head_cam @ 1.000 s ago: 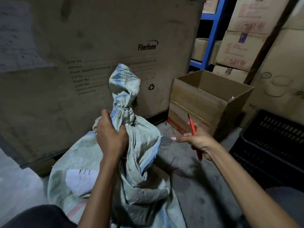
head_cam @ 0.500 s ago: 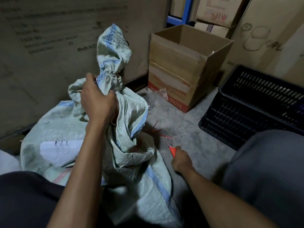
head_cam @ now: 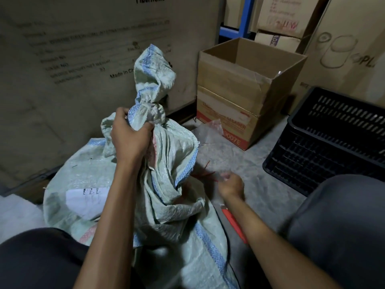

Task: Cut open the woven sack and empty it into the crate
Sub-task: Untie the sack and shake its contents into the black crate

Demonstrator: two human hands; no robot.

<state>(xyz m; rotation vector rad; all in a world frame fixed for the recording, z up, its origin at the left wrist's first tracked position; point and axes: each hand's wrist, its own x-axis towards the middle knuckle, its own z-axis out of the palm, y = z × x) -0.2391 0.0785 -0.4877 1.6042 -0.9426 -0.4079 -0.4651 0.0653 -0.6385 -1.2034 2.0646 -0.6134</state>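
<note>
On the floor, the woven sack [head_cam: 177, 205] stands knotted, with the black crate [head_cam: 312, 155] at its 3 o'clock. The left hand [head_cam: 131, 140] still grips its neck under the knot. The right hand [head_cam: 230, 185] has released the red cutter [head_cam: 234, 225], which now lies under the forearm. That hand is too blurred to tell whether it is closed or holds anything.

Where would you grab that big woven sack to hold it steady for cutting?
Grip the sack just under its tied knot, coming from the near side. There the cloth bunches narrow enough for a hand to wrap round, as the left hand shows; the body below is wide and slack and offers no firm hold.
</note>
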